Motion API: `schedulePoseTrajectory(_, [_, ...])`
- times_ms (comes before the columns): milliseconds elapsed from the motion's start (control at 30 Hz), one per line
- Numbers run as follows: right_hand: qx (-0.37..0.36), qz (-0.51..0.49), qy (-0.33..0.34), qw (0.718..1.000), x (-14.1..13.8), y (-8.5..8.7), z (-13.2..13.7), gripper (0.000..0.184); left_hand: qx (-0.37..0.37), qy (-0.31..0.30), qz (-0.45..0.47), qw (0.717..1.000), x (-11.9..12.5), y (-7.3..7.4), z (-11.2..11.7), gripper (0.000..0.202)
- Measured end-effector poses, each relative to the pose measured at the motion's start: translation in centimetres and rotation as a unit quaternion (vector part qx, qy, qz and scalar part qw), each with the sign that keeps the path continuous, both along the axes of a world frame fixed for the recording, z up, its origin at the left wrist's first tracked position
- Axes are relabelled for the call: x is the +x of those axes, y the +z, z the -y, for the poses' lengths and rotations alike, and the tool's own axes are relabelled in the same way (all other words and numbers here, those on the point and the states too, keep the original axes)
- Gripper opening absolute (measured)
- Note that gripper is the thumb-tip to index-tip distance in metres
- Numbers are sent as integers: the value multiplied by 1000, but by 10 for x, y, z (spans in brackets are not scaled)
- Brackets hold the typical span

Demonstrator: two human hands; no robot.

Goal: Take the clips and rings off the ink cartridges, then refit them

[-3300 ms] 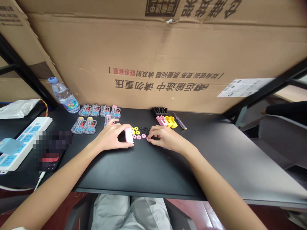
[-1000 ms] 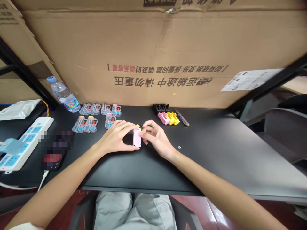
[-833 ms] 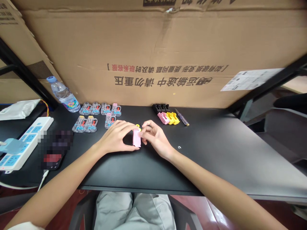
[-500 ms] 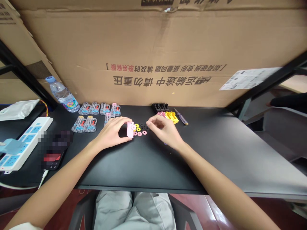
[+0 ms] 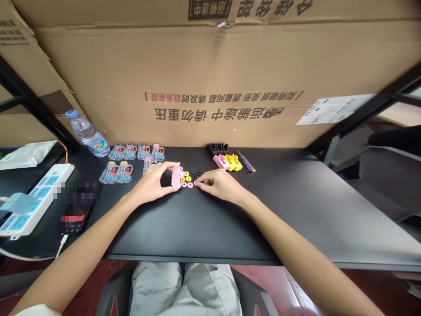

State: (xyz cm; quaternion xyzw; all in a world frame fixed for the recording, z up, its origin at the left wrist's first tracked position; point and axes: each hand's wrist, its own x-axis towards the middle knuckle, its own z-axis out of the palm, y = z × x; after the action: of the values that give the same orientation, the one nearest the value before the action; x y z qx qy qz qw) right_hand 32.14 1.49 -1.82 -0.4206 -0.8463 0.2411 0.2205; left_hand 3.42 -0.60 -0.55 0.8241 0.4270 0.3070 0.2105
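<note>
My left hand (image 5: 151, 181) grips a small pink plastic camera-shaped case (image 5: 176, 177) between thumb and fingers, its round lens part facing right. With fingertips pinched together, my right hand (image 5: 219, 184) is down at the table on a small pink ring (image 5: 195, 183), which is partly covered by the fingers. Two more pink rings (image 5: 190, 185) lie just left of it. Several yellow rings (image 5: 188, 178) and black rings (image 5: 198, 174) are scattered between my hands.
Clear plastic pieces (image 5: 124, 172) stand in rows at the left, before a water bottle (image 5: 88, 134). Black (image 5: 217, 149), pink (image 5: 220, 162) and yellow cases (image 5: 233, 163) sit behind my right hand, beside a screwdriver (image 5: 246, 161). A power strip (image 5: 39, 197) and phone (image 5: 77, 210) lie left.
My right hand has lowered and moved slightly left, from above the black rings to a pink ring, fingers closing on it. My left hand keeps the pink case, now tilted a little.
</note>
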Motion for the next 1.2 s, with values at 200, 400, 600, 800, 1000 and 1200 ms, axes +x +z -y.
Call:
schedulePoseTrajectory(200, [-35,-8,3,999,3,5,-1,14,3,0,2,1000,-1,-2,-1,66])
schedulePoseTrajectory(400, [-66,23,1,998,4,4,-3,15,-2,0,17,1000,-1,-5,-2,71])
schedulePoseTrajectory(600, [-68,-10,41,997,6,2,-4,14,8,-21,27,999,1,-2,0,67])
schedulePoseTrajectory(800, [-74,-8,48,996,7,7,-1,7,5,-12,-2,1000,2,1,2,66])
schedulePoseTrajectory(1000, [-103,-20,49,993,4,10,2,8,16,-22,-3,1000,2,1,2,66])
schedulePoseTrajectory(1200, [-130,-43,59,989,7,8,2,14,28,-25,-4,999,2,1,1,67])
